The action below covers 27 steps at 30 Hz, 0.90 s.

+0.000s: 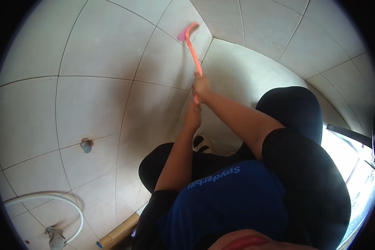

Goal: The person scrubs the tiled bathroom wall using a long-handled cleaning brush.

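Observation:
A long-handled scrub brush (193, 52) in orange-pink reaches up and away from me. Its curved head, with pink bristles, meets the white tiled wall (100, 46) close to the corner. My right hand (201, 88) is closed around the middle of the handle. Just below it, my left hand (193, 113) grips the handle's lower end. Both forearms stretch forward over my bent knees. The fingers of each hand are partly hidden by the hand itself.
A capped pipe stub (86, 145) sticks out of the left wall. Lower left, a white hose (77, 208) curves from a grey fitting (55, 237). A wooden piece (118, 231) lies at the bottom. My shoe (202, 143) is between my knees. Bright light enters at right.

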Available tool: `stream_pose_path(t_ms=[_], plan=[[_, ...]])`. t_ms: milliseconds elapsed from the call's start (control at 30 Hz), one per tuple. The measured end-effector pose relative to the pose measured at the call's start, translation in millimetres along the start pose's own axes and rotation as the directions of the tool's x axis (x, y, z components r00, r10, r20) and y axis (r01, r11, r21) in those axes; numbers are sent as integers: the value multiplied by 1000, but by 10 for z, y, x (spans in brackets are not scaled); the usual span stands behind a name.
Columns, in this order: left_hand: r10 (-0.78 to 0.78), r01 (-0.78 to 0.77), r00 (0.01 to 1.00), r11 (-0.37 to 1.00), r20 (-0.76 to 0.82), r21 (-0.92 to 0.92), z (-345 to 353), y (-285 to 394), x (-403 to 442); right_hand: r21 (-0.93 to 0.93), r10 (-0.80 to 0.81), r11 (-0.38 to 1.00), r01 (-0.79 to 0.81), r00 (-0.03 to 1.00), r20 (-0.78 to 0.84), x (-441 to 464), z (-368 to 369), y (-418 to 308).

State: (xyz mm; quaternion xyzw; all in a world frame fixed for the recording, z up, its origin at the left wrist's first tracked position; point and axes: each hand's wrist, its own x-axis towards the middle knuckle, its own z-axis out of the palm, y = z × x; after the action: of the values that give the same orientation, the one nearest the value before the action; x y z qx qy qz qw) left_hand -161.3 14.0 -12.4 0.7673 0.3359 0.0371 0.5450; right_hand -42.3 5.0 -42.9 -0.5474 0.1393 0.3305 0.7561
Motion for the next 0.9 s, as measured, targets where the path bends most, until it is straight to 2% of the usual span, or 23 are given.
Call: stream_pose_path(t_ms=[33, 67, 100, 133, 167, 200, 233, 267, 300, 333, 367, 433, 467, 500, 533, 567, 633, 667, 700, 733, 767, 833, 900], plan=[[-78, 76, 993, 997, 87, 24, 42, -29, -4, -69, 30, 997, -32, 999, -19, 122, -62, 120], [-158, 150, 973, 987, 170, 56, 80, -38, -1, -60, 27, 998, -29, 999, -21, 125, -146, 95], [-156, 147, 972, 987, 173, 63, 121, -1, 7, 19, 243, 970, -244, 969, 42, 95, -249, 69], [-201, 208, 954, 978, 225, -10, 165, 32, 21, 82, 441, 888, -452, 889, 120, 92, -303, 37], [-242, 274, 929, 959, 278, -79, 189, 59, 46, 89, 442, 887, -452, 889, 118, 133, -280, -11], [-248, 279, 927, 957, 281, -77, 201, 106, 73, 94, 336, 936, -341, 940, 61, 181, -229, -51], [-166, 200, 966, 965, 196, -170, 215, 151, 102, 86, 228, 970, -228, 974, 3, 168, -179, -113], [-88, 112, 991, 960, 100, -255, 230, 198, 137, 81, 237, 968, -236, 972, -1, 162, -142, -184], [-96, 119, 990, 958, 101, -260, 227, 232, 190, 169, 134, 976, -140, 990, 50, 105, -95, -372], [-26, 36, 999, 976, 48, -215, 205, 250, 251, 260, 24, 965, -47, 995, 92, 102, -56, -467], [46, -46, 999, 985, -2, -163, 192, 266, 287, 255, 29, 965, -51, 995, 90, 75, -14, -548], [11, -8, 1000, 995, 27, -99, 175, 218, 349, 176, -41, 984, 18, 991, 128, 134, 41, -575], [-22, 23, 998, 999, 51, -32, 155, 201, 375, 182, -40, 983, 16, 991, 127, 125, 22, -555], [-21, 22, 998, 999, 52, -26, 144, 155, 379, 138, 59, 988, -66, 997, 59, 171, -39, -412], [-125, 129, 981, 992, 149, -15, 167, 90, 368, 97, 150, 984, -148, 989, -13, 229, -114, -284], [-226, 232, 942, 973, 247, 5, 212, 47, 367, 99, 146, 985, -144, 989, -15, 298, -218, -168], [-253, 268, 929, 963, 270, -18, 316, 4, 355, 134, 462, 870, -474, 880, 111, 340, -382, -40], [-284, 308, 916, 950, 284, -45, 331, -30, 344, 134, 466, 868, -478, 878, 108, 412, -360, 11], [-290, 315, 914, 948, 284, -48, 306, -2, 345, 151, 387, 908, -392, 920, 63, 454, -289, -23], [-157, 184, 963, 977, 220, -111, 262, 67, 352, 160, 304, 940, -303, 953, 16, 419, -216, -93], [-21, 45, 989, 985, 146, -164, 231, 143, 359, 151, 309, 940, -307, 951, 13, 377, -162, -169], [16, 1, 995, 985, 99, -173, 195, 214, 387, 316, 156, 934, -163, 987, 49, 238, -59, -487], [58, -49, 997, 984, 50, -174, 179, 214, 426, 288, 142, 945, -153, 988, 56, 197, -35, -575]])
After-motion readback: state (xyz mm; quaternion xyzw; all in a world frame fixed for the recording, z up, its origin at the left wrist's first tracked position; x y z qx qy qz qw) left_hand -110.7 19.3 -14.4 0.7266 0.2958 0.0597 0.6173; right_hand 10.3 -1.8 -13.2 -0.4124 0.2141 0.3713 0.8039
